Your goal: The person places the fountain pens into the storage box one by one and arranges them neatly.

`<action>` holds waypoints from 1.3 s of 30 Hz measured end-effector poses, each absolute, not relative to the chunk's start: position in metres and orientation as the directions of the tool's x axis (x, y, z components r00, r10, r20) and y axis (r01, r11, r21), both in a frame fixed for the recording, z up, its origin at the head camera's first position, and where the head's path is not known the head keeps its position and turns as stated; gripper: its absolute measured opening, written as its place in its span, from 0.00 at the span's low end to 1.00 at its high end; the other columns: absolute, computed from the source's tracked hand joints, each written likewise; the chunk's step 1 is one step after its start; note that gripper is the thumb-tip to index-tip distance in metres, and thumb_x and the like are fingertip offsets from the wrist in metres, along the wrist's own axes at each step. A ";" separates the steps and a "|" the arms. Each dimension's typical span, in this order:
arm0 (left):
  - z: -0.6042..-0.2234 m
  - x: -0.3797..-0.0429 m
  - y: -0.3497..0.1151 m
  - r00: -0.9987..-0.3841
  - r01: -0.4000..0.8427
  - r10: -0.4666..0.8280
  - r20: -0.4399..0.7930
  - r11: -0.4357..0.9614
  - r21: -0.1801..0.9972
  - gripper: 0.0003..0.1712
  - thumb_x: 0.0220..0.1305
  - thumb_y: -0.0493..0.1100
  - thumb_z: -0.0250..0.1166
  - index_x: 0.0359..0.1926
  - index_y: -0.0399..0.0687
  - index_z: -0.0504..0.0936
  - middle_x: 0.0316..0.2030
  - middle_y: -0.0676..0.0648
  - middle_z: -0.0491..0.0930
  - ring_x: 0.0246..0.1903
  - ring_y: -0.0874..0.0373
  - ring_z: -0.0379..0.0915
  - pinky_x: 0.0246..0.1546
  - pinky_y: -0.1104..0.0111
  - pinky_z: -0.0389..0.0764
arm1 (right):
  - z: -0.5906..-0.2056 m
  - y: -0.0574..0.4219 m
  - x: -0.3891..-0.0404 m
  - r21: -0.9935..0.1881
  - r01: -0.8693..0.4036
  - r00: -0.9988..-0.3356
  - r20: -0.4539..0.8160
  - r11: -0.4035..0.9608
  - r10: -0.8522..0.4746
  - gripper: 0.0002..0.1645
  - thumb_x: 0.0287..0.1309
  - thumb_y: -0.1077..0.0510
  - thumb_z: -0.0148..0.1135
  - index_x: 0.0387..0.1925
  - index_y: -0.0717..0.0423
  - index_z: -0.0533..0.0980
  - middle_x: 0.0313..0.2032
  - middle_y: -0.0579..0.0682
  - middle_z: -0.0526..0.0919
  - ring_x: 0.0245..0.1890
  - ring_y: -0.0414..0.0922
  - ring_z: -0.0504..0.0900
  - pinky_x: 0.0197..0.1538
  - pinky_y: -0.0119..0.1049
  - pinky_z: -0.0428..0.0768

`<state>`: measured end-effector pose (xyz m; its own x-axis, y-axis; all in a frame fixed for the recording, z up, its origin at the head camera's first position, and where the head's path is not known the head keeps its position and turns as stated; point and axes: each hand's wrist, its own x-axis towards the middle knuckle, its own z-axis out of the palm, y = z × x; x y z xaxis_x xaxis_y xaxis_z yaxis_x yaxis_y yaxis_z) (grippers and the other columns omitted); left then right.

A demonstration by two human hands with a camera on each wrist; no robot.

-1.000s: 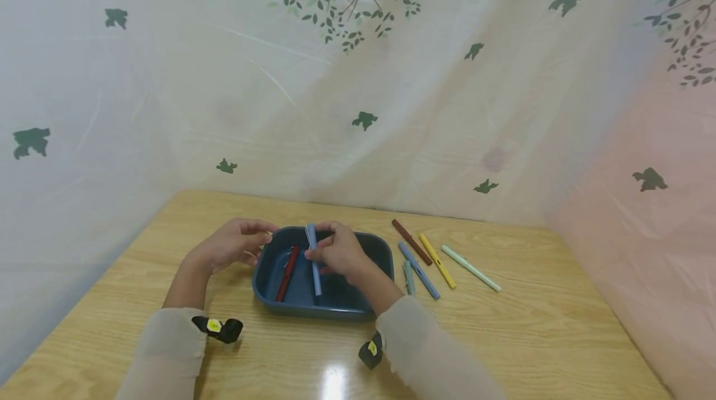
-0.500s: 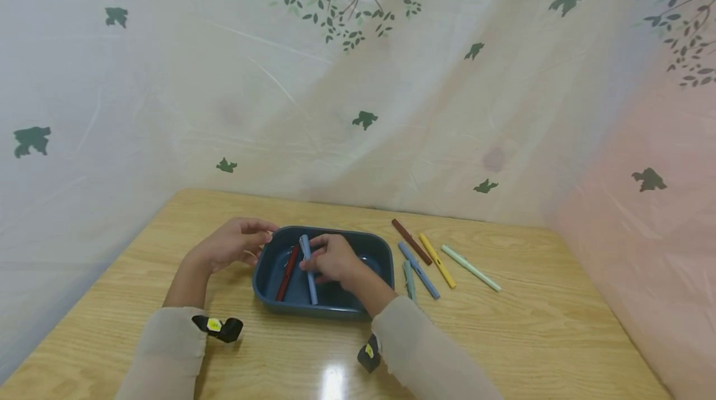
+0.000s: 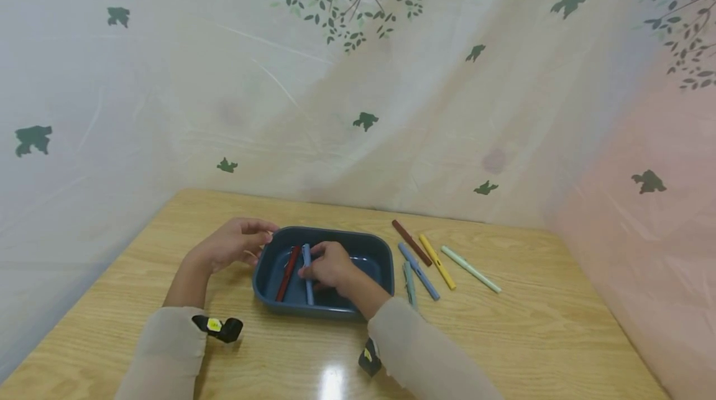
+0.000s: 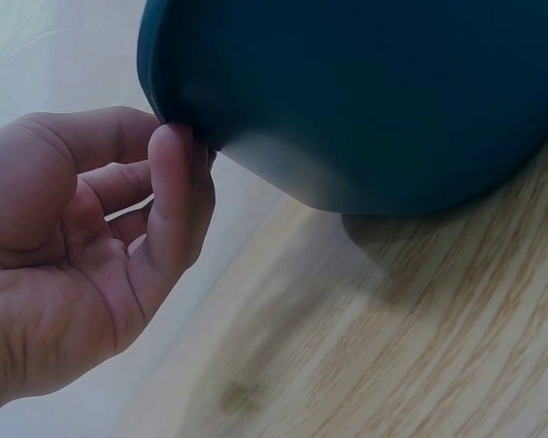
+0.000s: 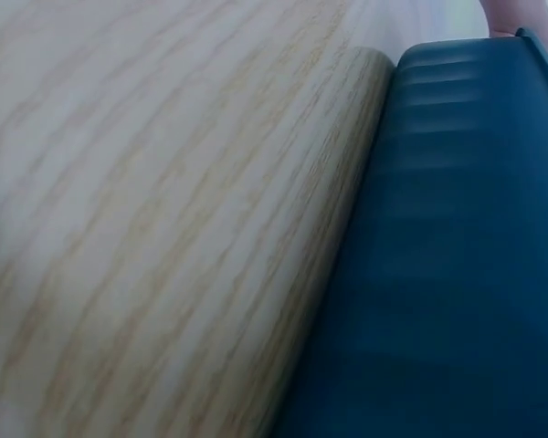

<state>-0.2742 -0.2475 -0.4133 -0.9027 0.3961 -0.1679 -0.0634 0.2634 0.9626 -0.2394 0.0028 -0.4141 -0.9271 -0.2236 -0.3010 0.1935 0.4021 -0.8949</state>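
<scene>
A dark blue rectangular dish (image 3: 335, 314) stands on the wooden table. My left hand (image 3: 226, 245) holds it by the left end, thumb and fingertips at the rim; the left wrist view shows these fingers (image 4: 175, 196) curved against the dish wall (image 4: 347, 119). Inside the dish lies a dark red pen (image 3: 288, 274), slanted. Just right of it my right hand (image 3: 331, 266) pinches a light blue pen (image 3: 309, 288), low in the dish and roughly parallel to the red one. The right wrist view shows only the dish's outer wall (image 5: 447, 237), with the right hand out of sight.
Right of the dish on the table (image 3: 537, 325) lie a brown pen (image 3: 411, 242), a yellow pen (image 3: 438, 261), another blue pen (image 3: 419, 271), a teal pen (image 3: 410, 282) and a pale green pen (image 3: 471, 268). A leaf-printed curtain (image 3: 358, 158) hangs behind the table.
My right hand has lowered the light blue pen into the dish and shifted it left, closer to the red pen. The left hand has stayed at the rim.
</scene>
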 end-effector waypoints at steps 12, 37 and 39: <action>-0.413 -0.274 -0.248 -0.903 -0.074 0.392 -0.178 0.266 0.961 0.24 0.76 0.40 0.58 0.68 0.34 0.72 0.47 0.41 0.80 0.35 0.53 0.79 0.34 0.64 0.85 | -0.411 -0.010 -0.238 -0.884 0.257 -0.940 -0.323 0.390 -0.114 0.34 0.49 0.73 0.76 0.58 0.68 0.72 0.30 0.56 0.80 0.22 0.46 0.85 0.25 0.34 0.84; -0.411 -0.272 -0.246 -0.905 -0.044 0.394 -0.158 0.284 0.958 0.24 0.77 0.41 0.58 0.68 0.34 0.72 0.52 0.37 0.77 0.38 0.51 0.78 0.37 0.61 0.85 | -0.410 -0.007 -0.235 -0.909 0.358 -0.892 -0.401 0.215 -0.210 0.23 0.51 0.82 0.67 0.49 0.67 0.76 0.32 0.61 0.84 0.24 0.47 0.86 0.32 0.39 0.87; -0.411 -0.273 -0.246 -0.906 -0.040 0.393 -0.157 0.288 0.957 0.24 0.77 0.41 0.58 0.68 0.35 0.73 0.52 0.37 0.77 0.39 0.50 0.78 0.38 0.60 0.86 | -0.411 -0.009 -0.235 -0.908 0.359 -0.890 -0.403 0.218 -0.212 0.22 0.52 0.81 0.67 0.49 0.67 0.76 0.32 0.60 0.84 0.24 0.46 0.86 0.31 0.38 0.87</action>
